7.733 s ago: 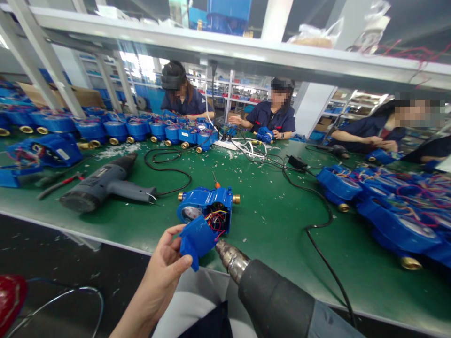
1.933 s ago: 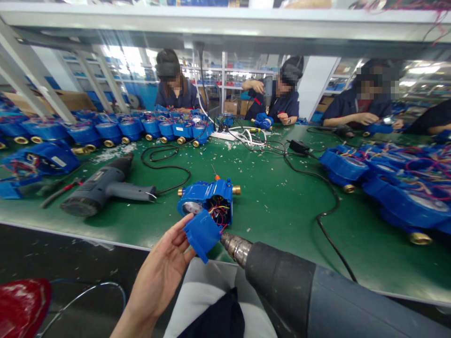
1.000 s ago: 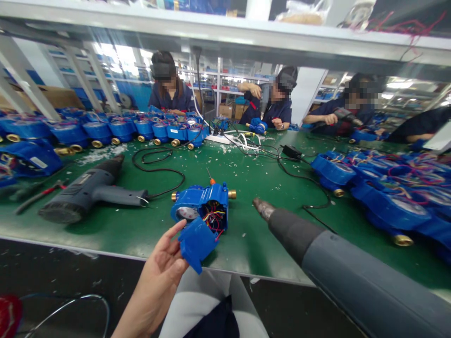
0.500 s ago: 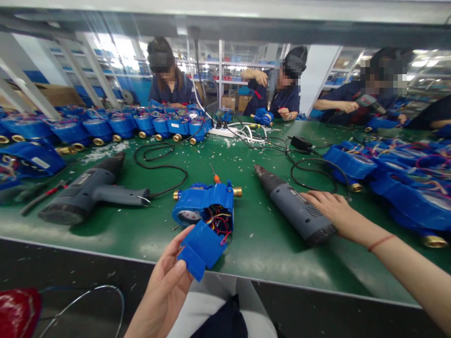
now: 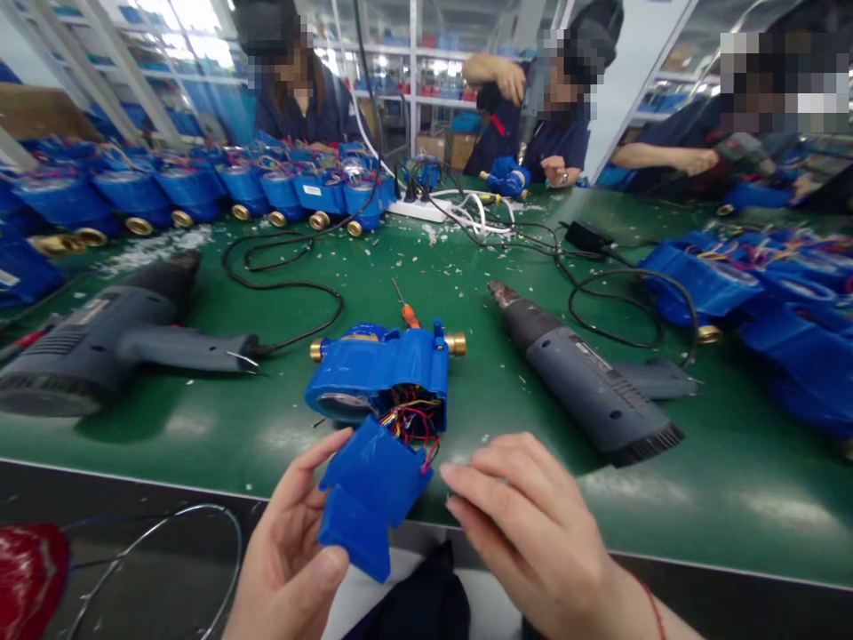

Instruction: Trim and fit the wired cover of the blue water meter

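A blue plastic cover (image 5: 373,484) is gripped by its left edge between the thumb and fingers of my left hand (image 5: 293,533). Behind it, on the bench, lies a blue water meter (image 5: 373,360) with brass pipe ends and a round dial. Its compartment faces me, open and full of thin coloured wires (image 5: 413,418), some running to the cover. My right hand (image 5: 533,520) hovers just right of the cover, fingers bent and thumb a little apart, with nothing visible in it. An orange-handled screwdriver (image 5: 409,315) lies behind the meter.
One heat gun (image 5: 586,382) lies to the right, another (image 5: 126,329) to the left, cords trailing over the green bench (image 5: 280,444). Blue meters (image 5: 193,196) line the back left; more (image 5: 800,356) are piled right. A power strip (image 5: 419,209) and co-workers are opposite.
My right hand has left the right heat gun, which now lies alone, and come in beside the cover. My left hand still holds the cover. The view has tipped downward and closer.
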